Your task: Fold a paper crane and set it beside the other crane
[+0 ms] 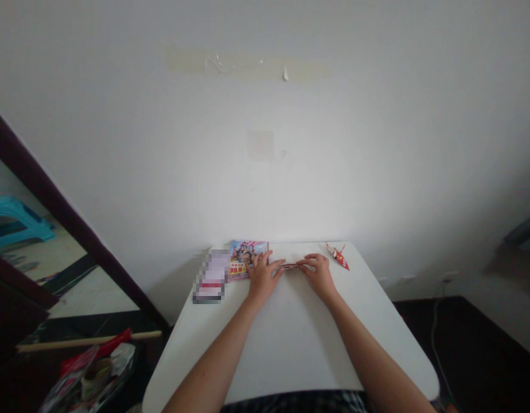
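Observation:
Between my two hands lies a narrow, reddish folded paper strip (290, 266), low over the white table (291, 338). The thumb and forefinger of my left hand (263, 276) close on its left end, while the other fingers spread over a colourful printed leaflet (249, 248). At the right end, the fingertips of my right hand (319, 274) pinch the strip. To the right of that hand sits a red and white folded paper crane (338, 256). My fingers cover parts of the strip, so its exact folds cannot be made out.
A blurred-out phone-like slab (213, 276) lies at the table's left edge, beside the leaflet. The white wall (265, 195) rises right behind the table. A dark-framed mirror (71, 206) leans at the left, with a bag of things (95, 373) on the floor below.

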